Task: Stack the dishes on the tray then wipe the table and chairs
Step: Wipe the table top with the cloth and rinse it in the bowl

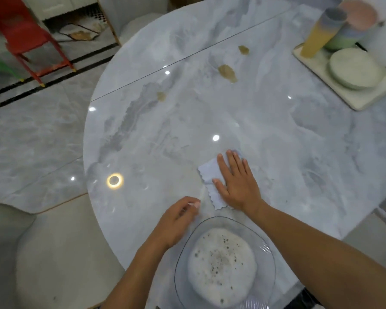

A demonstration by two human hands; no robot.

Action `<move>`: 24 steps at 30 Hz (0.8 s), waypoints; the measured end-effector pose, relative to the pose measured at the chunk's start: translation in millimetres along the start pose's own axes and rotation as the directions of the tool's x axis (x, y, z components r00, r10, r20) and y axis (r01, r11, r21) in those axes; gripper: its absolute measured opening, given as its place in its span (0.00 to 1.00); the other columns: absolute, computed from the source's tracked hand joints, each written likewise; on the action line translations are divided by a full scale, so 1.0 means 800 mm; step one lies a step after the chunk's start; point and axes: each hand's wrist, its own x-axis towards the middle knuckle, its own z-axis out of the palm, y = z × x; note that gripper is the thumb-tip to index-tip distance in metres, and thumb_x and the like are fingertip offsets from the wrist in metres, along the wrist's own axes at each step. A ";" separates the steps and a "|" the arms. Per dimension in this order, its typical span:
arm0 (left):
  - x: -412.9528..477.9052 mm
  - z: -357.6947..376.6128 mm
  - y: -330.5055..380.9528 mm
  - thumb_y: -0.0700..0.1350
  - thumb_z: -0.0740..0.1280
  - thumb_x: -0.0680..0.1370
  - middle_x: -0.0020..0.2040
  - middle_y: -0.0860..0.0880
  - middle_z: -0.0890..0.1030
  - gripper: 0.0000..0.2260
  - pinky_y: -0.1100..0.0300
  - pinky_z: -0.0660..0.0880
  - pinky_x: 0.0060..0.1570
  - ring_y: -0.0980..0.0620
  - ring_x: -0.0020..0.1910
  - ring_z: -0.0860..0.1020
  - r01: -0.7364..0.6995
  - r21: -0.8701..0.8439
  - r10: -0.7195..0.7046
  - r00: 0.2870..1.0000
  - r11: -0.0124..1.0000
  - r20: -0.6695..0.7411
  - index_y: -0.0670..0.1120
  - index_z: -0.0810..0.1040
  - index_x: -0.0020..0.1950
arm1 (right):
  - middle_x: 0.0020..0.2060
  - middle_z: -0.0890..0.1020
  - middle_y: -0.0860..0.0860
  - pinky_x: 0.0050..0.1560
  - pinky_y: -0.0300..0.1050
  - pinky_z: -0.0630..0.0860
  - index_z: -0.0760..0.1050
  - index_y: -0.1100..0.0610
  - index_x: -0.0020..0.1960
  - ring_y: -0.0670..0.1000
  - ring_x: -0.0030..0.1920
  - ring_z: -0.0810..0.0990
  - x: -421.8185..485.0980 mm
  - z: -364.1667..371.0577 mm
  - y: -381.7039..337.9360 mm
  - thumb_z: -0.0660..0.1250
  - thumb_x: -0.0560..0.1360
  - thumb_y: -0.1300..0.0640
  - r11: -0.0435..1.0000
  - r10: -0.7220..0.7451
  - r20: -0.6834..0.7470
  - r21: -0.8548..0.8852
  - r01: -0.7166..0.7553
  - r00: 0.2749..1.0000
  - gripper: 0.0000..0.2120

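Just below frame centre, the right hand [236, 184] presses flat, fingers straight, on the cloth [210, 172], which looks thin, limp and light on the glossy tabletop [187, 130], so palm pressure suits it; whether the curled left hand [178, 217] holds anything is unclear.

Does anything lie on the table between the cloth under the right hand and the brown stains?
Nothing visible: only bare tabletop separates the cloth from the stains. The tray sits off to the right.

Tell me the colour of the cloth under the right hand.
The cloth under the right hand is pale bluish white, shown in the head view.
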 end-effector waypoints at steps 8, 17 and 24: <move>0.051 -0.033 0.016 0.51 0.62 0.86 0.49 0.58 0.84 0.09 0.59 0.79 0.53 0.56 0.49 0.82 -0.048 0.160 0.092 0.956 0.986 -0.278 0.55 0.82 0.54 | 0.84 0.46 0.55 0.82 0.57 0.46 0.44 0.52 0.85 0.54 0.83 0.41 0.000 0.001 0.000 0.51 0.83 0.35 0.997 0.040 -0.040 0.070 -0.037 0.998 0.37; 0.115 -0.037 0.048 0.39 0.68 0.80 0.52 0.59 0.81 0.10 0.69 0.75 0.48 0.64 0.50 0.79 -0.121 0.313 0.220 0.926 0.942 -0.307 0.54 0.81 0.52 | 0.84 0.46 0.56 0.82 0.57 0.46 0.45 0.52 0.85 0.54 0.83 0.42 0.026 0.003 -0.006 0.50 0.83 0.35 0.986 0.140 -0.077 0.103 -0.132 0.987 0.37; 0.204 -0.061 0.075 0.38 0.65 0.81 0.52 0.57 0.79 0.11 0.63 0.75 0.51 0.57 0.51 0.80 -0.280 0.415 0.379 0.908 0.866 -0.180 0.55 0.80 0.52 | 0.84 0.48 0.56 0.82 0.56 0.46 0.46 0.52 0.85 0.55 0.84 0.44 0.084 0.000 -0.003 0.49 0.83 0.35 0.950 0.302 -0.119 0.117 -0.289 0.946 0.37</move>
